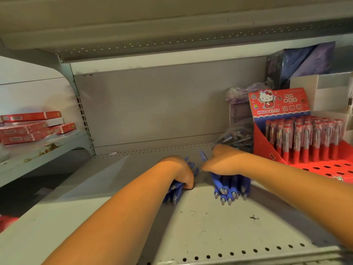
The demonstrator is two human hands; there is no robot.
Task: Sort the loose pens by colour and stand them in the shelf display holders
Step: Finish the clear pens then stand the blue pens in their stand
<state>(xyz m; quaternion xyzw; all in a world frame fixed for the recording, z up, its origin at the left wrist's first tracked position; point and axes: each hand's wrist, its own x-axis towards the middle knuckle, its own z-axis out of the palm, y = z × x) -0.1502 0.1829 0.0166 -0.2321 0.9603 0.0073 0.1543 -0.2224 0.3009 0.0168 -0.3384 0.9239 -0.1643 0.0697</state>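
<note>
From my remote seat, the nearest worry was the grey shelf itself: the blue pens lay on it with tips pointing toward its front edge, and I judged a slack grip could let some roll off. The left hand was curled round the left bundle and the right hand was closed over the right bundle, the 2 hands close but apart, each clamped on its own lot. Each fistful looked thick for 1 hand, so lifting either could have spilled pens from underneath. 1 stray pen stuck up beside the right thumb and seemed likeliest to slip free. Just right of that hand stood the red display holder, with red pens at its back and open holes in front; a swinging forearm could have knocked it, and blue pens dropped there would have mixed the colours. What I couldn't read: the fingers of both hands were tucked under, so neither the pen count nor the firmness of the hold was clear. The holder ran off the right edge, the clear bag behind the right hand was blurred, and I couldn't tell whether the white boxes farther back were holders.
</note>
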